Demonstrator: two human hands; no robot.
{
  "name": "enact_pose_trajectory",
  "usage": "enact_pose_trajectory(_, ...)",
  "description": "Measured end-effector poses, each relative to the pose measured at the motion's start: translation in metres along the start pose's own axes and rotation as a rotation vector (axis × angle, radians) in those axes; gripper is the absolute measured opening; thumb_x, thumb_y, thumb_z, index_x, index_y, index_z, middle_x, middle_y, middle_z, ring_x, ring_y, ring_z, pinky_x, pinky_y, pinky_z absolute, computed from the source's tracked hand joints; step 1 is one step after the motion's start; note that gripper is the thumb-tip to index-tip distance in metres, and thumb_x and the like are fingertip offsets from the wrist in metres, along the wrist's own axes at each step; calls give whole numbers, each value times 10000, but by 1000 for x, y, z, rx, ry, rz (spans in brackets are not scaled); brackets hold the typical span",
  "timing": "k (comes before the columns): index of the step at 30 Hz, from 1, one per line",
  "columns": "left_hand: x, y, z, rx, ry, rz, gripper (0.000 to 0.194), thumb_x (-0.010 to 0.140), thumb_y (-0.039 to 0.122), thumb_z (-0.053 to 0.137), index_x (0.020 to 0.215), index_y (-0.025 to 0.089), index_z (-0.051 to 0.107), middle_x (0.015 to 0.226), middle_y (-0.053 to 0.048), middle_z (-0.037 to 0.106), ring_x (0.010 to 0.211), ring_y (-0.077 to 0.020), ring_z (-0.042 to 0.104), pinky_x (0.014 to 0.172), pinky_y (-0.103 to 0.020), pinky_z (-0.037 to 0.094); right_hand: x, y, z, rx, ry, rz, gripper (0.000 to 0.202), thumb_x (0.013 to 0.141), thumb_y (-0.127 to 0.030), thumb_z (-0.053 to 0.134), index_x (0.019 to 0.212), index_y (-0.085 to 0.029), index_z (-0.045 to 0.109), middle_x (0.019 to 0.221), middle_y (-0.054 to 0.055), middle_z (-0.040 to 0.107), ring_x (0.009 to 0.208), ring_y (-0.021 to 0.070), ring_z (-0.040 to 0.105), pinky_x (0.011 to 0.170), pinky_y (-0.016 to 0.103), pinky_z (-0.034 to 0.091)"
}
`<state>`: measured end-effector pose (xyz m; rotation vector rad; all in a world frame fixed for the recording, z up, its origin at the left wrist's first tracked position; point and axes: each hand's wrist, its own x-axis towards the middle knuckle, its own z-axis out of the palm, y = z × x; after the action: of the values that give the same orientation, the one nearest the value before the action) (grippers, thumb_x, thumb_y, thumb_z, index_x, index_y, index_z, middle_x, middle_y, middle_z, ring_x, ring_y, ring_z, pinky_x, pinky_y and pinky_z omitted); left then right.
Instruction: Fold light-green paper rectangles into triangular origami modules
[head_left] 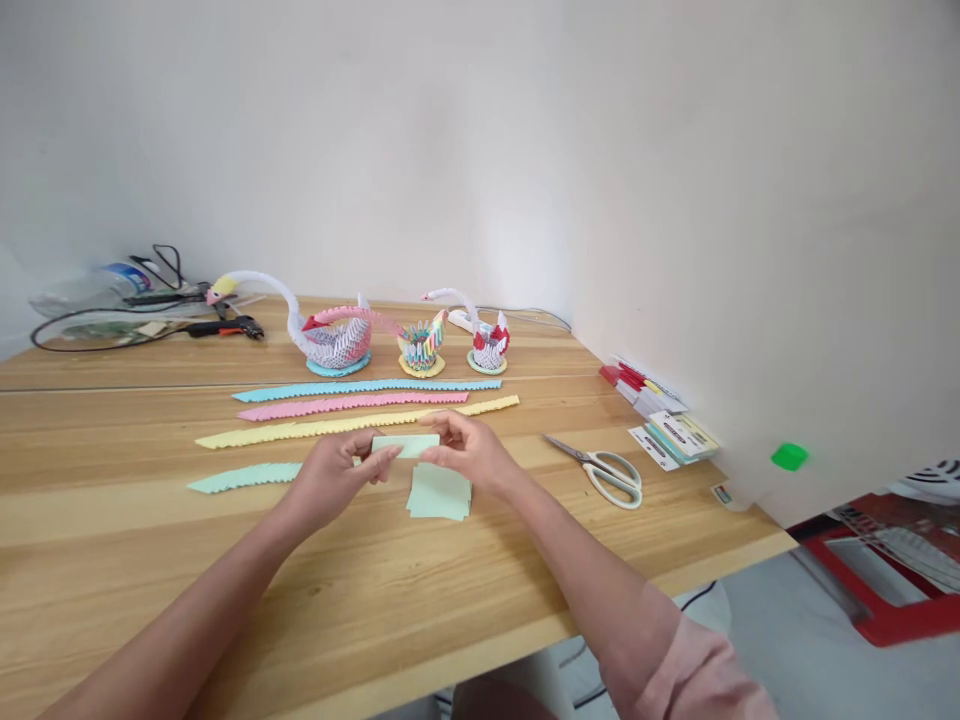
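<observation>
Four paper strips (pixel 367 388) (scissors (pixel 607 470): one)

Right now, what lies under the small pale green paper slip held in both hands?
Below the pale green paper slip, held by the left hand and right hand, a small stack of pale green paper sheets rests on the wooden table. The stack's upper edge is covered.

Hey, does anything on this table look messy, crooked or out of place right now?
Mostly tidy. The one untidy spot is the far left corner, where black cables lie tangled with a clear plastic bag. The paper strips, scissors and origami swans sit neatly.
</observation>
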<state>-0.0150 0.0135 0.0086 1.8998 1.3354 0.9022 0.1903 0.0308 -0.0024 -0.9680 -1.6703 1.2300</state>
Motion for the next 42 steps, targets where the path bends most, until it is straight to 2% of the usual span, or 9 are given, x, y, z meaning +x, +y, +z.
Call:
enact_pose_trajectory(4, 1, 3, 0, -85, 27, -37, 346, 738, 466, 572, 532, 190, 534, 506, 33, 515, 514, -119, 452, 524, -222, 357, -3, 2, 15, -9, 42, 21, 205, 717, -353, 636, 754, -162, 573, 646, -18, 583, 566, 89, 508, 558, 218, 400)
enact_pose_trajectory(9, 1, 2, 1, -345, 289, -137, 347, 777, 444, 552, 540, 192, 517, 521, 25, 524, 515, -117, 454, 537, -230, 381, -1, -1, 12, 96, 182, 8, 218, 688, -357, 651, 725, -171, 546, 632, -22, 576, 554, 91, 509, 553, 223, 424)
enact_pose_trajectory(13, -4, 5, 18, -488, 45, -143, 359, 779, 490, 541, 630, 171, 612, 563, 6, 565, 539, -123, 474, 539, -238, 386, -1, 0, 17, 78, 209, -3, 205, 695, -348, 642, 728, -170, 545, 623, -23, 569, 548, 90, 507, 551, 222, 424)
enact_pose_trajectory(19, -1, -1, 20, -700, -5, -234, 285, 728, 420, 640, 641, 149, 617, 607, -3, 594, 550, -107, 477, 533, -226, 370, -8, -4, 19, -60, 68, -58, 216, 794, -364, 561, 841, -157, 604, 676, -3, 594, 606, 105, 550, 583, 228, 439)
enact_pose_trajectory(24, 1, -7, 10, -715, -152, -256, 262, 726, 375, 641, 605, 149, 587, 583, -8, 603, 521, -107, 488, 543, -236, 380, -7, -10, 6, -464, 121, -470, 221, 852, -238, 512, 1050, -196, 599, 990, 68, 636, 938, 169, 559, 835, 331, 441)
enact_pose_trajectory(28, 0, -3, 10, -578, -182, -189, 275, 732, 397, 610, 594, 160, 589, 561, 4, 588, 508, -110, 478, 541, -237, 375, -3, -8, 5, -623, -4, -686, 118, 840, -176, 535, 871, -208, 645, 1070, 62, 625, 1043, 174, 514, 925, 359, 396)
enact_pose_trajectory(33, -2, 3, 11, -269, -48, -107, 263, 740, 393, 563, 599, 174, 605, 595, 13, 603, 566, -124, 507, 584, -232, 384, -3, -5, 8, -542, 74, -577, 74, 816, -226, 587, 783, -190, 643, 1079, 71, 602, 1034, 171, 524, 922, 347, 395)
enact_pose_trajectory(38, -6, 6, 13, -174, -197, -11, 189, 713, 272, 478, 601, 180, 599, 582, 25, 589, 581, -139, 526, 601, -239, 401, -6, -5, 14, -319, 50, -359, 101, 817, -258, 576, 789, -172, 619, 967, 49, 634, 893, 136, 587, 778, 260, 453)
enact_pose_trajectory(42, -7, 9, 12, -229, -189, -24, 219, 740, 306, 484, 597, 179, 590, 592, 19, 605, 565, -132, 521, 592, -239, 406, -9, -6, 15, -302, 47, -228, 169, 834, -312, 537, 837, -168, 626, 807, 17, 648, 744, 117, 590, 664, 224, 452)
